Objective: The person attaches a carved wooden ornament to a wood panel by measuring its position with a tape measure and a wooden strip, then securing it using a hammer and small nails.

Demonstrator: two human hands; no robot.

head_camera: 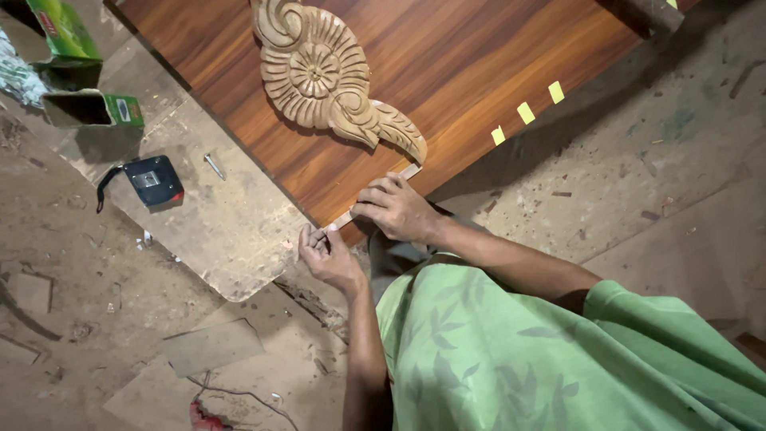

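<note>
**A:** so what's nearest the camera? I see a green leaf-print shirt point(511, 351) and two bare arms

**B:** yep, then the hands. left hand point(329, 257) pinches the near end of a thin pale strip point(375, 198), fingers closed on it. right hand point(396, 209) lies over the middle of the strip, fingers curled down pressing it at the edge of the brown wood panel point(447, 64)

**A:** so the strip runs between both hands?

**B:** right, its far end pokes out past the right hand, just below the carved wooden ornament point(327, 76)

**A:** and further out?

**B:** three yellow tabs point(525, 112) along the panel edge, a tape measure point(152, 182) and a screw point(214, 166) on the pale board point(223, 223), green cartons point(92, 108) beyond
</note>
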